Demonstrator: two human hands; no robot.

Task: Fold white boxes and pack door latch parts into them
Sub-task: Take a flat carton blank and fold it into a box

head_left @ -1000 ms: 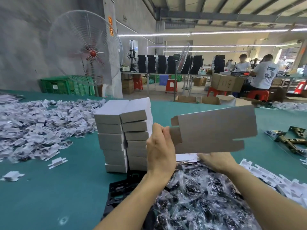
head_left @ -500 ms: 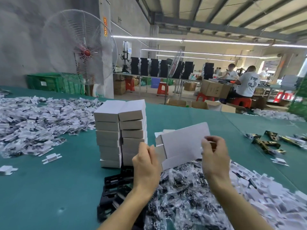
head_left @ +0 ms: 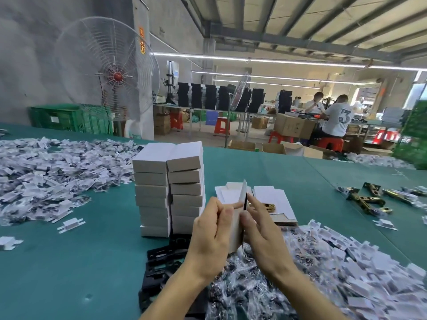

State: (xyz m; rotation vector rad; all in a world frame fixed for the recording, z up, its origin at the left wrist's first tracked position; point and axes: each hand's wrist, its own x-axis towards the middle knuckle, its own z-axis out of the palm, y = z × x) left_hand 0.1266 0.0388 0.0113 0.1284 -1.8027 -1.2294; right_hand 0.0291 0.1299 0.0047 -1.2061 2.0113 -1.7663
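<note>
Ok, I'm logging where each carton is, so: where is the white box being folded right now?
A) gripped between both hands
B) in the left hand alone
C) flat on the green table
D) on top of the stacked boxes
A: the left hand and the right hand both grip the white box, raised in front of the stacked boxes.

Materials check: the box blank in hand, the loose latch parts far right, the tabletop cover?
Box blank: thin paperboard, matte white on one face and grey-brown on the other, folded on a crease. Latch parts: metal with a shiny brass-coloured finish and glints; plated or solid, can't tell. Tabletop cover: smooth, matte teal sheet, likely a rubber or vinyl mat, possibly felt.
</note>
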